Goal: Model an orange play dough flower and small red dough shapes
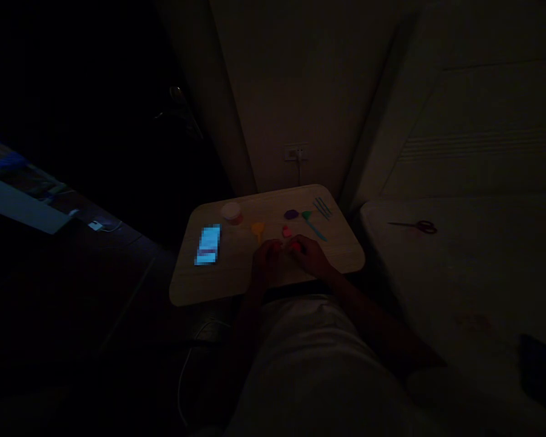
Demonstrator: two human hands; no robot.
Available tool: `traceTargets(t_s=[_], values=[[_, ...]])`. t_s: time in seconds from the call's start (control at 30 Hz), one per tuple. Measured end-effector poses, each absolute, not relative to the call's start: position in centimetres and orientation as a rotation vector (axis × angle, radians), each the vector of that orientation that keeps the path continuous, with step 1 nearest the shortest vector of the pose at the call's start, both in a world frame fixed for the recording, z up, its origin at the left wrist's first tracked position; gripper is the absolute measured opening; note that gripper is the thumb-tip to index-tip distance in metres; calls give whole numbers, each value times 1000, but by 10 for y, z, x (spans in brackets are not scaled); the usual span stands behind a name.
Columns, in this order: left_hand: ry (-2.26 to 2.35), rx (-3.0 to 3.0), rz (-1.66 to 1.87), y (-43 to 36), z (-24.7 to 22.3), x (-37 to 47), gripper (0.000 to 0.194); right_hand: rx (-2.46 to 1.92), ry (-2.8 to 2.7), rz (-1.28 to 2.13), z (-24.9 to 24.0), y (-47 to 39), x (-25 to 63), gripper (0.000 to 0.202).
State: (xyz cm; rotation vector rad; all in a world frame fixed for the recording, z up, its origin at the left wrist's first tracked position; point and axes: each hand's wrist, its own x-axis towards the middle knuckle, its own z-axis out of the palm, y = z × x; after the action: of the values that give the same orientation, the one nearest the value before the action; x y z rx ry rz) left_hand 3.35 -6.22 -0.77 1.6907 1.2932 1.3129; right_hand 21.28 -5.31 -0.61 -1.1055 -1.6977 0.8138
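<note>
In dim light, my left hand [266,260] and my right hand [310,256] are close together over the near side of a small table [236,273]. Red modelling dough [295,246] shows between the closed fingers of my right hand. My left fingers are curled around another bit of red dough [277,246], partly hidden. Just beyond them lies a pinkish-red piece [286,231]. A yellow scoop-shaped tool [257,230] is beside my left hand. Past my right hand are a purple lump [291,214] and a blue tool with a green end [315,227].
At the table's left lie a lit phone [208,245] and a tub with a white lid [232,212]. Several thin sticks [322,208] are at the far right corner. Scissors [419,227] rest on the pale surface to the right. A wall socket [295,152] holds a plug.
</note>
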Motion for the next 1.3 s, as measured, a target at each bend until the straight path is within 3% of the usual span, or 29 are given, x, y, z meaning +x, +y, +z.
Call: traceTargets(t_s=[0.23,0.4,0.67,0.97,1.3], values=[[1316,1670,1287,-66,-7,33,37,-1090,-1700,807,-5,-53,212,13],[1285,1724,1349,-62,-7,33,21,-1068,-1704,788,-8,-52,213,14],[1247,1622,1389,-61,-8,34,30,-1084,-1701,797,-5,-53,212,14],[1337,1615,1330,-63,-5,36,13,-1095,-1699,791,-8,-52,212,15],[1308,1751,1347,-60,-7,32,19,-1111,-1612,722,-16,-43,215,21]])
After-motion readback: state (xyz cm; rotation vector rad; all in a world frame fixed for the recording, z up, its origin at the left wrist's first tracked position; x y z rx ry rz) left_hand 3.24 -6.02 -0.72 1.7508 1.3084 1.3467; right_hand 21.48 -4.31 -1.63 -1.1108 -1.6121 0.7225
